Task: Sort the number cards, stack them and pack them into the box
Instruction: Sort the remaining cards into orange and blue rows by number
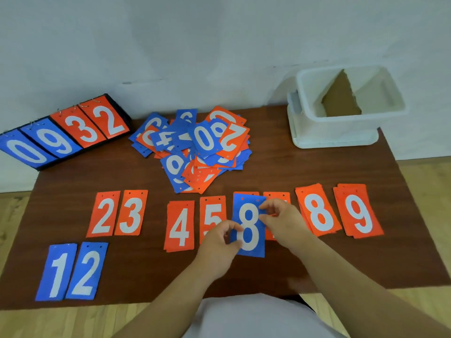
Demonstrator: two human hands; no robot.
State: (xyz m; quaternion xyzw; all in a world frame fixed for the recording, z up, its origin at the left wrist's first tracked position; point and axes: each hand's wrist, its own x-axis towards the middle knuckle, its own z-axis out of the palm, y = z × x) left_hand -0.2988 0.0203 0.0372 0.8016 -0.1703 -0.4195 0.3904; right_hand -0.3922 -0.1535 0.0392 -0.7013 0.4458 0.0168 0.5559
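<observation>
The blue 8 card point(249, 229) is held upright over the middle of the bench point(341, 259), in front of a row of orange cards. The left hand point(219, 242) has its grip pinched on the card's lower left edge, thumb and fingers curled around it. The right hand point(280, 218) has its grip pinched on the card's upper right edge. The card covers part of the row: the top of an orange card shows just above it, and another orange card point(277, 196) lies largely hidden behind the right hand, its number unreadable.

The row runs across the bench from left to right: orange 2 point(103, 214) and orange 3 point(131, 213) side by side, a gap, then orange 4 point(180, 226) and orange 5 point(211, 212), whose lower part lies behind the left hand. Past the hands lie an orange 8 stack point(317, 211) and an orange 9 stack point(357, 211), each with several cards slightly fanned.

Toward the near left corner, blue 1 point(57, 272) and blue 2 point(86, 272) lie touching side by side. Near the middle of the far edge sits a loose pile point(195, 147) of mixed blue and orange number cards, overlapping at all angles.

A white box point(341, 135) stands open at the far right corner with a brown cardboard sheet point(340, 98) leaning inside it. At the far left corner a black scoreboard stand point(61, 132) shows 0 and 9 in blue, 3 and 2 in orange.
</observation>
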